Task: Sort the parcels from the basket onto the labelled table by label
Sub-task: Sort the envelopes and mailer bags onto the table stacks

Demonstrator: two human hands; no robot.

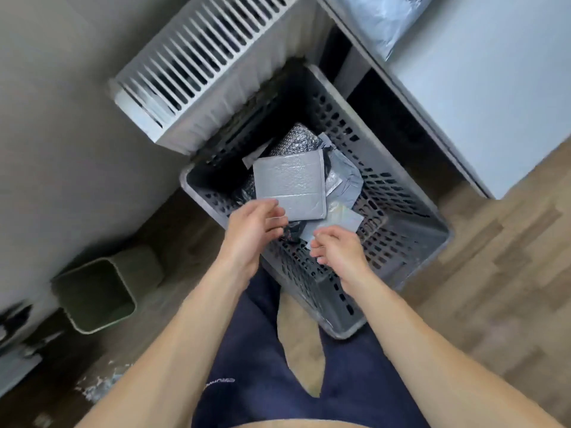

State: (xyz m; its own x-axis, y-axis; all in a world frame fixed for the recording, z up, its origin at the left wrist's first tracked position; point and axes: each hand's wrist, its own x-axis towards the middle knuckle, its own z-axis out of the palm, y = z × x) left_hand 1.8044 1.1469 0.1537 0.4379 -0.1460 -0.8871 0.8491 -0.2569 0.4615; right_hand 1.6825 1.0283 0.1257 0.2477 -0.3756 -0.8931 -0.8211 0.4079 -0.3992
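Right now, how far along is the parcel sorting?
Barely begun, it seems: one grey bag lies on the table. The left hand pinches a grey padded mailer, the right hand a small pale packet, both over the basket. Other parcels are left inside, including a black bubble-wrapped one.

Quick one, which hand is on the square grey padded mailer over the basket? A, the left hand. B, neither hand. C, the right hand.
A: the left hand pinches the near corner of the grey padded mailer, while the right hand holds a small pale packet.
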